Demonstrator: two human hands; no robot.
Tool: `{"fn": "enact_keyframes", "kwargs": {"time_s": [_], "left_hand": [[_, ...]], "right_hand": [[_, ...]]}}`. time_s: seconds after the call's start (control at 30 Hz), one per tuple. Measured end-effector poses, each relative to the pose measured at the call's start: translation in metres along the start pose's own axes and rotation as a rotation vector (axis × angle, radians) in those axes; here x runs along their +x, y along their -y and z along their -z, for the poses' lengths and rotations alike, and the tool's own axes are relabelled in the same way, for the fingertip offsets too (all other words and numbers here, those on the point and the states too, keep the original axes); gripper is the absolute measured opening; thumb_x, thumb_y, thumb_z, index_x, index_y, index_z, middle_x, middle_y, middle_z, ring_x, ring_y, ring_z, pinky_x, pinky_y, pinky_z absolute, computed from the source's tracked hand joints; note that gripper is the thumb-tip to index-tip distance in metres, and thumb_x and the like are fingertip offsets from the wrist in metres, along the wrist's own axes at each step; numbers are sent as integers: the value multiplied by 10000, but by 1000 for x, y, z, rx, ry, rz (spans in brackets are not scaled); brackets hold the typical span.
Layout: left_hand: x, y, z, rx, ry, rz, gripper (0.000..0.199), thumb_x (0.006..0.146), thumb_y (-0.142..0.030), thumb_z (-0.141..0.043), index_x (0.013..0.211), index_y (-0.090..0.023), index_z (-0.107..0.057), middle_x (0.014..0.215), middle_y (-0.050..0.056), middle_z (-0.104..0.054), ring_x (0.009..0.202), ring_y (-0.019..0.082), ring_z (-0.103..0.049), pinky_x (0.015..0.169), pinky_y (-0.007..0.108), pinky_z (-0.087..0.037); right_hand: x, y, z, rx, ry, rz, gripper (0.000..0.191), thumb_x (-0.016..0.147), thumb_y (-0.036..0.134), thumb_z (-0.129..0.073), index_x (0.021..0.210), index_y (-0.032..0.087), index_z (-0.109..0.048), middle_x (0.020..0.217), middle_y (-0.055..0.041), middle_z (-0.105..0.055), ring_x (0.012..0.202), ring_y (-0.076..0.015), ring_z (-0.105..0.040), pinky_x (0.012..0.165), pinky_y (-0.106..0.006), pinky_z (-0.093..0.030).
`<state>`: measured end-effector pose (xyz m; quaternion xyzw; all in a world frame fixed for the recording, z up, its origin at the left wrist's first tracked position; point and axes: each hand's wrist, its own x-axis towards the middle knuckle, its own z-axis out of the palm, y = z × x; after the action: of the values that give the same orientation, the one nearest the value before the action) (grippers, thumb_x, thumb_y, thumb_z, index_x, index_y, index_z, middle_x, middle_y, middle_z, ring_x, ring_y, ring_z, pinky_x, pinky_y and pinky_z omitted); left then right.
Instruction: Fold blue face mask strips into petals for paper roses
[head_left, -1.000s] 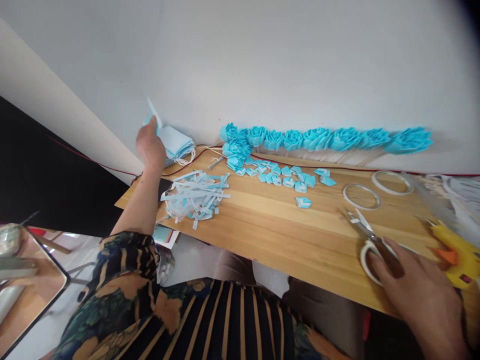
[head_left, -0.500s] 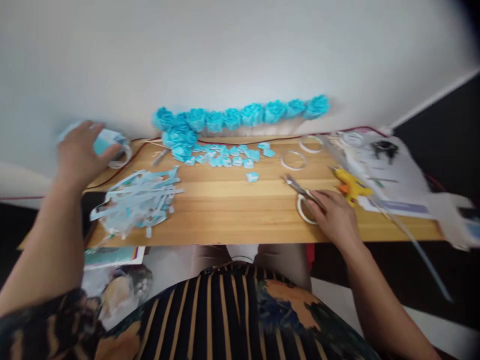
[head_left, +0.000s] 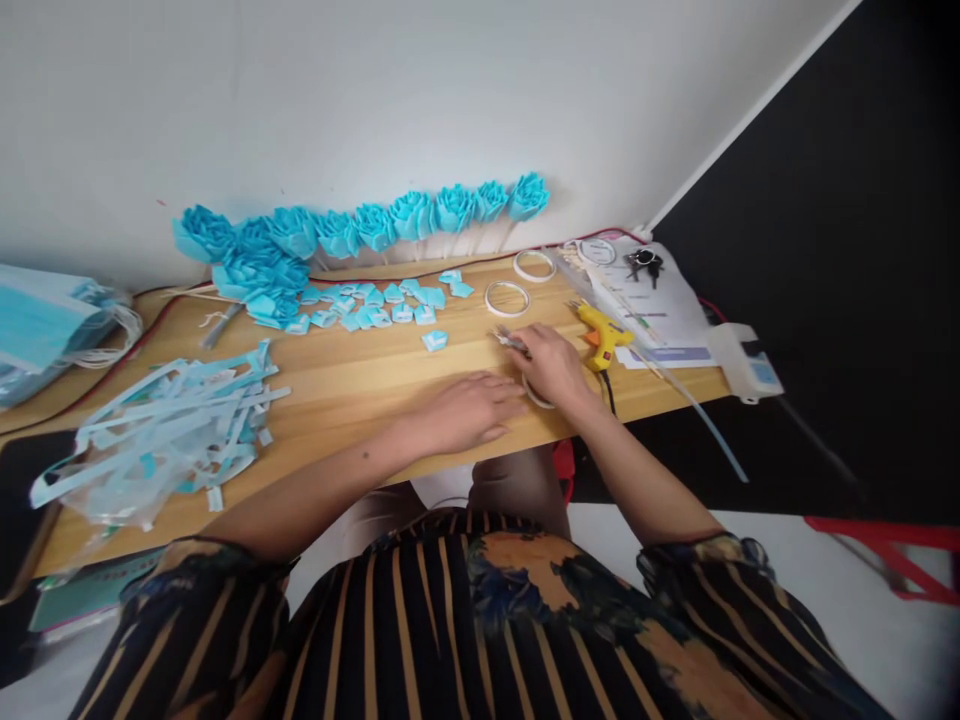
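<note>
My left hand (head_left: 471, 412) lies flat on the wooden table (head_left: 337, 415), fingers stretched to the right and holding nothing. Just beyond its fingertips, my right hand (head_left: 553, 362) is closed over what looks like a pair of scissors (head_left: 504, 337). Only the metal tips poke out past the fingers; the handles are hidden. A roll of tape (head_left: 537, 398) is partly covered under the right hand. To the right of that hand rests a yellow glue gun (head_left: 602, 336). Small folded blue pieces (head_left: 434, 341) are scattered beyond my hands.
Blue fabric flowers (head_left: 375, 228) on thin stems line the wall. Cut strips (head_left: 187, 420) heap at left, beside blue face masks (head_left: 41, 320) and a dark phone (head_left: 26, 510). Two white rings (head_left: 507, 298) sit behind. Keys (head_left: 645, 265) lie on papers (head_left: 679, 330) at right.
My left hand has left the face masks and come across to the middle of the table beside my right hand. The view has turned right. My right hand stays on the scissors.
</note>
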<state>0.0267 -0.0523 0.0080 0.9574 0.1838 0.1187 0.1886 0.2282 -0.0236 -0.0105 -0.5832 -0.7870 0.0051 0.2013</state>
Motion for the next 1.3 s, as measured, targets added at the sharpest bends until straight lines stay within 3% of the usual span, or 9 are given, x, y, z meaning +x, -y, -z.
{"fn": "enact_keyframes", "kwargs": {"time_s": [0.1, 0.27, 0.63, 0.8, 0.9, 0.97, 1.03, 1.17, 1.3], "left_hand": [[20, 5, -8, 65, 4, -49, 325, 934, -208, -535, 1246, -187, -623, 1365, 90, -609, 1326, 228, -500, 1137, 417, -376], [32, 11, -17, 84, -19, -93, 308, 965, -172, -456, 1213, -180, -639, 1286, 81, -657, 1262, 205, -547, 1090, 384, -417], [51, 12, -31, -109, -78, 48, 316, 1010, -210, -348, 1008, -154, -659, 1086, 94, -665, 1067, 192, -593, 929, 340, -497], [52, 14, -33, -102, -87, 24, 295, 1002, -210, -370, 990, -165, -661, 1066, 84, -651, 1054, 197, -575, 898, 334, -492], [52, 16, -32, -24, -76, -31, 287, 998, -211, -392, 961, -158, -671, 1026, 91, -654, 1062, 216, -557, 896, 350, -477], [51, 17, -32, 4, -74, -43, 292, 998, -224, -400, 933, -151, -675, 1004, 100, -651, 1039, 223, -555, 873, 354, -475], [50, 19, -33, 20, -80, -63, 295, 998, -241, -408, 921, -142, -675, 989, 107, -646, 1017, 226, -551, 866, 355, -471], [48, 22, -35, 43, -97, -94, 288, 998, -260, -416, 940, -136, -669, 974, 100, -640, 984, 223, -540, 854, 345, -463], [47, 22, -34, 37, -89, -89, 279, 996, -257, -421, 928, -141, -666, 968, 91, -642, 975, 220, -532, 852, 335, -461]], "right_hand": [[5, -3, -7, -64, -1, 39, 148, 922, 252, -528, 959, 198, -661, 950, -100, -672, 909, -246, -595, 725, -329, -424], [10, -8, -11, -71, -7, 61, 190, 952, 253, -488, 889, 208, -662, 916, -81, -674, 881, -221, -583, 704, -315, -396], [13, -14, -20, 103, -59, -111, 132, 870, 203, -536, 853, 220, -667, 865, -59, -710, 833, -202, -621, 737, -294, -430], [13, -18, -21, 415, -116, -267, 130, 852, 281, -550, 834, 219, -664, 823, -35, -717, 740, -179, -617, 702, -294, -471], [19, -24, -19, 703, -148, -416, 199, 845, 371, -562, 857, 202, -666, 761, -10, -688, 648, -150, -573, 591, -265, -470], [28, -30, -16, 782, -151, -438, 220, 824, 386, -584, 867, 192, -679, 755, -4, -678, 620, -144, -551, 540, -259, -456], [39, -37, -13, 726, -170, -381, 204, 814, 362, -597, 858, 189, -696, 784, -13, -692, 655, -155, -571, 575, -274, -472], [56, -50, -12, 348, -197, -145, 184, 860, 282, -563, 878, 190, -722, 899, -53, -726, 818, -192, -627, 763, -314, -473], [58, -60, -19, 42, -146, -32, 211, 915, 259, -514, 929, 198, -716, 899, -66, -714, 830, -197, -615, 763, -300, -431]]}}
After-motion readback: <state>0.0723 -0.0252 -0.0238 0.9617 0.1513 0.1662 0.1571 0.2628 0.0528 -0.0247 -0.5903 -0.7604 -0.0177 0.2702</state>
